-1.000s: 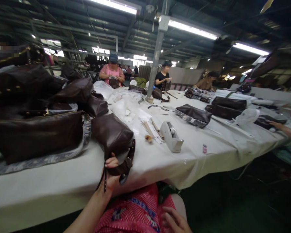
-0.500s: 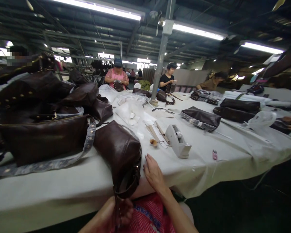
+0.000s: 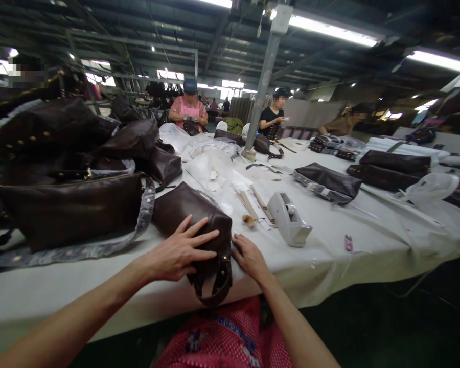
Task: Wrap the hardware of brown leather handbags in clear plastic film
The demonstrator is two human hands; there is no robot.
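A dark brown leather handbag [image 3: 193, 204] lies at the table's near edge, its buckled strap [image 3: 218, 291] hanging over the side. My left hand [image 3: 184, 248] rests on top of the bag, fingers spread across the leather. Beside the bag's right end, my right hand [image 3: 249, 255] lies on the cloth, its fingers slightly bent and close to or touching the bag; it holds nothing I can see. To the left stands another brown bag [image 3: 72, 209] with a gold zip and a studded strap wrapped in clear film.
Brown bags [image 3: 42, 128] are heaped at the left. A tape dispenser [image 3: 289, 220], a small pair of pink snips [image 3: 348, 243], clear plastic bags [image 3: 210, 168] and a white fan [image 3: 431, 186] are on the table [image 3: 329, 276]. A metal post [image 3: 266, 76] rises behind; co-workers sit beyond.
My left hand has let go of the strap below the table edge and moved up onto the bag. My right hand has stayed by the bag's end. The view has shifted slightly.
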